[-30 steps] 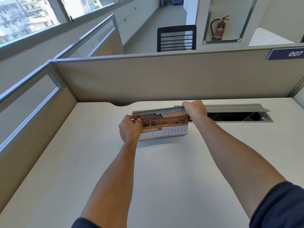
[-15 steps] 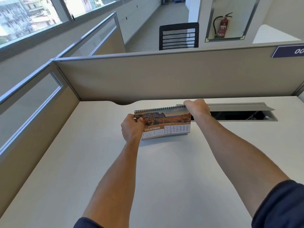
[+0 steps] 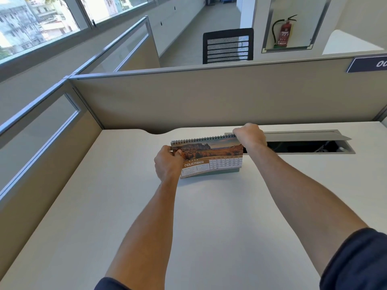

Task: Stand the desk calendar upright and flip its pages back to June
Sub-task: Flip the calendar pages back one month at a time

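The desk calendar stands upright on the white desk, spiral binding on top. Its front page shows an autumn landscape and the word NOVEMBER. My left hand grips the calendar's left edge, thumb on the front page. At the top right corner, my right hand is closed over the spiral and hides that corner.
An open cable tray with a raised grey lid lies in the desk just right of the calendar. Beige partition panels close off the back and left. Beyond them stand a black mesh chair and a red fire extinguisher.
The calendar and both hands hold nearly the same pose, still on November. Only the camera view has shifted slightly.
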